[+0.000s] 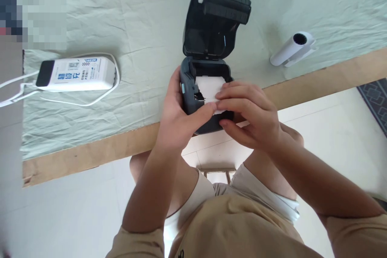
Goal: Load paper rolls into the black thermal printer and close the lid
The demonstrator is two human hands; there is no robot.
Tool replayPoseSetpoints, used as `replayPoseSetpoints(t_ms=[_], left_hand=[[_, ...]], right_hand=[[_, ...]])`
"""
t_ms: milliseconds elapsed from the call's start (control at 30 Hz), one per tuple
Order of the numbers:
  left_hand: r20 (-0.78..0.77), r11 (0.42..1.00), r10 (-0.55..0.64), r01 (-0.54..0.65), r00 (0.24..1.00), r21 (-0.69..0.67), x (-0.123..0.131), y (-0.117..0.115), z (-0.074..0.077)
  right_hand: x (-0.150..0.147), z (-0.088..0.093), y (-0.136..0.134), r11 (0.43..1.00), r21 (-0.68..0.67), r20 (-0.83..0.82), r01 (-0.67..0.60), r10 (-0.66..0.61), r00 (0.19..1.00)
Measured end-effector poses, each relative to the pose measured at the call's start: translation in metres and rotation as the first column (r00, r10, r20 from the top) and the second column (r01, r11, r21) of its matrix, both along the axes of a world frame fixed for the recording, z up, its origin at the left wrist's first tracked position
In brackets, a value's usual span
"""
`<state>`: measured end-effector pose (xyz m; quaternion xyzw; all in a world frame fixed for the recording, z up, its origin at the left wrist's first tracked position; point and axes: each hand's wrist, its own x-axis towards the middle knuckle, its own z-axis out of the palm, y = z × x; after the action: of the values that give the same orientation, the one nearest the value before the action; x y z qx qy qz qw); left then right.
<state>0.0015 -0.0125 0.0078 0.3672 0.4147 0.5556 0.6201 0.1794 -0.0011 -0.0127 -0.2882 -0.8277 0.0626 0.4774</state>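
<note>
A dark label printer (189,102) sits at the table's front edge, its lid (205,36) tipped back. White roll paper (211,85) lies inside the compartment. Wrapped round the printer's left side is my left hand (178,123), its thumb stretched across to the paper's front end. My right hand (255,115) comes from the right, with fingertips pressed on the paper and the thumb lower, by the printer's front rim. Those fingers hide part of the paper and the printer's right side.
A white power strip (81,74) with white cables lies at left. On the right, a loose white paper roll (287,50) rests on the pale green cloth (145,48). The wooden table edge (121,145) runs just before my legs.
</note>
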Motion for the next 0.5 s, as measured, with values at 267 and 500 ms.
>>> replayPoseSetpoints(t_ms=[267, 500], left_hand=[[-0.110, 0.999, 0.052, -0.051, 0.993, 0.008, 0.003, 0.000, 0.005], [-0.112, 0.997, 0.069, -0.071, 0.991, -0.013, 0.003, 0.000, 0.004]], right_hand=[[0.012, 0.013, 0.035, 0.905, -0.416, -0.144, 0.089, -0.162, 0.976], [0.014, -0.001, 0.043, 0.891, -0.441, -0.309, -0.105, -0.041, 0.950]])
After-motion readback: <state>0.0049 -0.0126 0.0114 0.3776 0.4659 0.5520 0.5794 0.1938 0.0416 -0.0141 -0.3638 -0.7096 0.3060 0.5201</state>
